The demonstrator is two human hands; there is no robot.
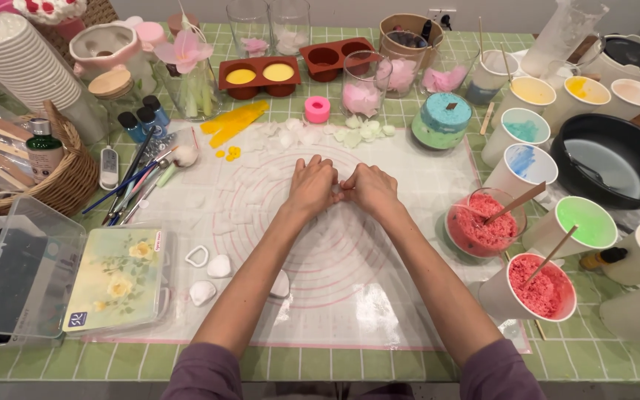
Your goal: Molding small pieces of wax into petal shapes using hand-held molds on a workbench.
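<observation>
Where the two hands meet on the mat (pixel 379 311), a small white piece (pixel 337 194) sits pinched between them. Far left of the fingers stands a basket (pixel 68 185), nearer a yellow flowered box (pixel 116 278) and white shapes (pixel 212 278). The left hand (pixel 311 185) curls its fingers narrowly on the piece; the right hand (pixel 370 189) does likewise, knuckles touching. White petals (pixel 364 132) lie just beyond the fingers. Right of them, well apart, stands a cup of red paste (pixel 483 222) with a stick, then a green cup (pixel 583 222) on the bench (pixel 335 363).
</observation>
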